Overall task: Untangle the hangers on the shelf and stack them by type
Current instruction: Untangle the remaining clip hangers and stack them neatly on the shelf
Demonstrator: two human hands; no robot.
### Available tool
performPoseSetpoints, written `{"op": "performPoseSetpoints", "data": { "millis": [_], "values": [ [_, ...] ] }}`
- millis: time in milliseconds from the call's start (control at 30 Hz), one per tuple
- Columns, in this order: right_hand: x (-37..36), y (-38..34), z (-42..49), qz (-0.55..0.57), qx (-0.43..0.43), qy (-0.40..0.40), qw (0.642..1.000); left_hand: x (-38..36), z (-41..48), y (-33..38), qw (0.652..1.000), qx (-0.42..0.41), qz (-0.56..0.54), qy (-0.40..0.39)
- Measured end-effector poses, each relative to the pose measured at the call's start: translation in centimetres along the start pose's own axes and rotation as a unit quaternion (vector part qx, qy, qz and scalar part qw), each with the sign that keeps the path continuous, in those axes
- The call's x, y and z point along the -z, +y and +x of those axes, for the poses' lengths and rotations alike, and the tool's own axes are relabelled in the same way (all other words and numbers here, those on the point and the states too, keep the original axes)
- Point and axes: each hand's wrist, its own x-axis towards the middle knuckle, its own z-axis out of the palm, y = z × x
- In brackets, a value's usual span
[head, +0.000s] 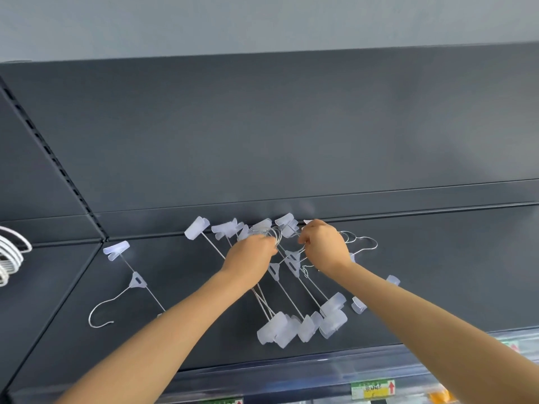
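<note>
Tangled hangers (292,262) in the middle of the dark shelf (437,287): thin wire rods fanned out, frosted plastic clips at both ends, one clump of clips toward 6 o'clock and another against the back edge at 12. Left grip (250,253) curled around the bunched wire hooks (275,237) at the top of the pile. Right grip (323,249) just beside it at 3 o'clock, fingers pinching wire from the same knot. Both closed on metal, not on plastic. One single hanger (137,282) lying apart at 9 o'clock, flat, hook toward 7. A stack of white hangers (10,255) at the far 9 o'clock edge, on the neighbouring shelf section. A few loose hooks (367,242) beyond the right grip at 3 o'clock.

Probably mid-separation, with most of the pile not yet freed.

Risks from here, as a guess:
- Pulling apart too fast and dragging the whole bundle along, with hooks threaded through each other and prone to catching on rods and clips.
- Sweeping the near clump at 6 o'clock off the front edge, so close to it already.
- Bending thin wire by forcing a hook out instead of rotating it free.
- Springing a clip open, or snapping it against a neighbour.
- Nudging the separated single hanger back into the mess with a forearm.
</note>
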Motion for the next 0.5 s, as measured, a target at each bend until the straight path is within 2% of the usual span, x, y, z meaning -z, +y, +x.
{"op": "performPoseSetpoints", "data": {
  "millis": [233, 400, 500],
  "values": [
    [0.4, 0.9, -0.2, 0.053, 0.012, -0.02, 0.998, -0.9, 0.0, -0.6, 0.987, -0.002, -0.131, -0.087],
    [1.4, -0.9, -0.3, 0.124, 0.031, 0.063, 0.99, -0.6, -1.3, -2.3, 0.987, 0.0, -0.128, -0.093],
    [1.8, -3.5, 0.0, 0.154, 0.079, 0.096, 0.98, -0.3, -2.5, -3.7, 0.988, 0.002, -0.127, -0.092]
  ]
}}
